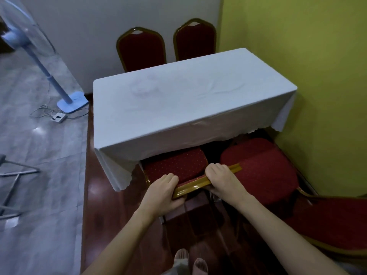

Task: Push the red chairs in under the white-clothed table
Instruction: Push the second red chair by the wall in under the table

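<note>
Yellow-walled corner, white-clothed bench [190, 100]. Both grips, left hand [164, 193] and right hand [222, 180], clenched on near chair's backrest rail [195, 186]; seat half under. Next: push straight forward.

Matt white tablecloth [178, 100], glossy gold chair frame [191, 187], dotted red fabric seat [174, 163].

1. The table [178, 108] sits in the middle. A white cloth [139, 143] covers its top and hangs down the sides.
2. The floor [39, 175] is grey at 9 o'clock and shiny dark red [99, 205] by the table.
3. On the floor at 10 o'clock stand a blue fan base [73, 101] and a small white plug box [58, 117] with wires.
</note>
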